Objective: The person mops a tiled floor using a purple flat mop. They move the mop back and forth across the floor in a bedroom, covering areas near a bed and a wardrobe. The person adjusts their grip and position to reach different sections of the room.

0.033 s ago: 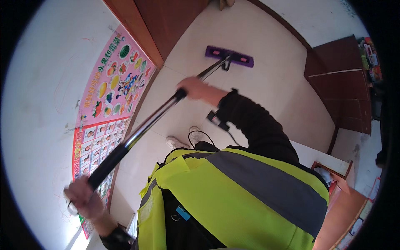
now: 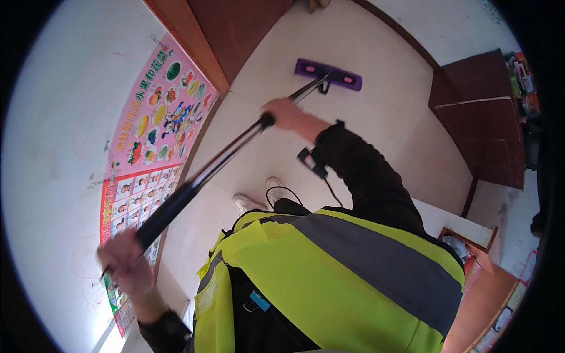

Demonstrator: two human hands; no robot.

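Note:
A flat mop (image 2: 221, 156) with a metal pole and a black grip slants across the view from lower left to upper middle. Its purple rectangular head (image 2: 344, 79) lies flat on the pale tiled floor. Around the end of the black grip, close to the left wall, my left hand (image 2: 125, 259) is closed. Farther along the pole, just past a black collar, my right hand (image 2: 285, 113) is wrapped round the shaft. Both hands are slightly blurred, and the fingertips are partly hidden.
Pink and red picture posters (image 2: 159, 117) hang on the left wall beside a brown door (image 2: 235, 29). To the right stands a dark brown cabinet (image 2: 479, 115) with items on it. My shoes (image 2: 247, 203) are on the tiles. A small black device (image 2: 312, 163) on a cord hangs by my right forearm.
The mop head has slid slightly to the right and away from me. Both hands have moved a little rightward with the pole, my left one also upward, keeping their grip.

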